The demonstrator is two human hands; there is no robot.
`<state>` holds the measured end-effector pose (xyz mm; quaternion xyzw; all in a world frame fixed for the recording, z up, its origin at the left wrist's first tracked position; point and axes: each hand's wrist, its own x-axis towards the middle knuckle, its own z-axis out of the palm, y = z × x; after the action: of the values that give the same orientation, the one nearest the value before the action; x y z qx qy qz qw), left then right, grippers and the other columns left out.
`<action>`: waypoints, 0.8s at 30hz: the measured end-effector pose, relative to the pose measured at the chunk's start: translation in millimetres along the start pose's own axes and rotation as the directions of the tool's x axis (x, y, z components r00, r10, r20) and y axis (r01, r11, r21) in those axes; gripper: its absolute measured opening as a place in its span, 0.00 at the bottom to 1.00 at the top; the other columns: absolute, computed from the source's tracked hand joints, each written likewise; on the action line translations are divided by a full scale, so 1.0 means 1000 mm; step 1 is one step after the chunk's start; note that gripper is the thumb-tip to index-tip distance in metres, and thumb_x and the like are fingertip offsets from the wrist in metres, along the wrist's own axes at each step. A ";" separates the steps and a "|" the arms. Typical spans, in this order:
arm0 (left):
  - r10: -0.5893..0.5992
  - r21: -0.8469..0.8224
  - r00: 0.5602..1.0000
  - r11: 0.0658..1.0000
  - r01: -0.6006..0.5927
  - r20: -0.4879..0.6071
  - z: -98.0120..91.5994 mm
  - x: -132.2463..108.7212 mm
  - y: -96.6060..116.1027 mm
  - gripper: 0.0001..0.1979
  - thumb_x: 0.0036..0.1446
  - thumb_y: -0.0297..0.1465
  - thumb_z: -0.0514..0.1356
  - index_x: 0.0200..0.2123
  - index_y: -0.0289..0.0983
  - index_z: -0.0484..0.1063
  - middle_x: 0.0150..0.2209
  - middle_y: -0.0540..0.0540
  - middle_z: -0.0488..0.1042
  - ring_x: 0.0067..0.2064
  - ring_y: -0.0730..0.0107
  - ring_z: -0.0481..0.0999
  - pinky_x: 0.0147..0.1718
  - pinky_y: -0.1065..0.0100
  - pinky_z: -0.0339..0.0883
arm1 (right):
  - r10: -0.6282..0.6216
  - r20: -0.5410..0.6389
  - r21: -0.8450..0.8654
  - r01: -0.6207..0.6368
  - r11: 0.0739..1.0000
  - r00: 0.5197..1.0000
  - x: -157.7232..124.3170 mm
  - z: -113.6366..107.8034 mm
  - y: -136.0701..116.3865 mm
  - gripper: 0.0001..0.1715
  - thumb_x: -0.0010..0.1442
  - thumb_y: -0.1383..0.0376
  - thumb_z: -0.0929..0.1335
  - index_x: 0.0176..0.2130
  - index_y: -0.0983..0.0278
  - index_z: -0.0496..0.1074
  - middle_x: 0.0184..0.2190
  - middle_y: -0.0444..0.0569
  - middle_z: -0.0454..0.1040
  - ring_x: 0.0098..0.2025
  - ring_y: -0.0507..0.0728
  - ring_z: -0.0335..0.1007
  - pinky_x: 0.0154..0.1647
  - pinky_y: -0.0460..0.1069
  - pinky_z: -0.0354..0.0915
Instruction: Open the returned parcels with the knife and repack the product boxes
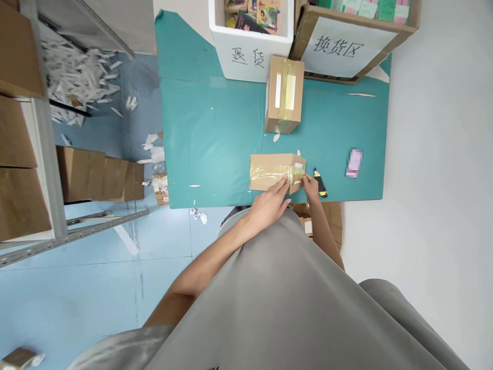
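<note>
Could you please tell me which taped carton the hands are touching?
The front carton, with the left hand on it; the rear carton, beside the white bin, is untouched.

Far middle, white box [252, 69]: I read handwritten "退货". Far right, white sheet [344, 50] on brown carton [310, 25]: I read "换货区". Near, label [299, 169] on my taped box [269, 172]: too small for reading.

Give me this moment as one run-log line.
left hand: touching nearer taped box | right hand: at its right end | utility knife: on green table, beside right hand
</note>
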<state>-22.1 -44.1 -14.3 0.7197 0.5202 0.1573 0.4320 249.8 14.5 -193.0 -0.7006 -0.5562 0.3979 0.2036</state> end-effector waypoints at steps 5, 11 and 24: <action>-0.126 -0.127 0.981 0.986 0.107 -0.149 -0.015 -0.017 -0.020 0.23 0.76 0.35 0.61 0.70 0.44 0.79 0.77 0.42 0.72 0.75 0.46 0.76 0.72 0.50 0.76 | 0.115 -0.036 0.080 -0.112 0.991 0.993 -0.001 -0.001 -0.015 0.31 0.67 0.40 0.69 0.44 0.63 0.84 0.42 0.58 0.89 0.57 0.74 0.84 0.67 0.67 0.77; -0.444 -0.438 0.780 0.865 0.244 -0.442 -0.024 -0.026 -0.097 0.10 0.70 0.37 0.66 0.43 0.39 0.87 0.58 0.40 0.88 0.62 0.44 0.87 0.66 0.46 0.79 | 0.040 0.092 0.131 -0.052 0.990 0.995 -0.012 0.013 -0.052 0.30 0.67 0.42 0.73 0.53 0.62 0.85 0.55 0.61 0.88 0.59 0.74 0.85 0.66 0.66 0.78; -0.797 -0.770 0.396 0.577 0.272 -0.456 -0.034 -0.060 -0.248 0.19 0.56 0.41 0.71 0.46 0.35 0.85 0.45 0.38 0.89 0.49 0.57 0.88 0.51 0.60 0.84 | -0.327 0.344 -0.115 0.386 0.915 0.880 -0.085 0.079 -0.196 0.42 0.74 0.54 0.72 0.80 0.60 0.65 0.68 0.65 0.74 0.71 0.78 0.73 0.74 0.70 0.71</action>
<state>-221.5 -60.7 -175.9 0.1813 0.7889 0.4414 0.3872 61.3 -19.2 -69.3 -0.5280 -0.7350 0.4090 0.1170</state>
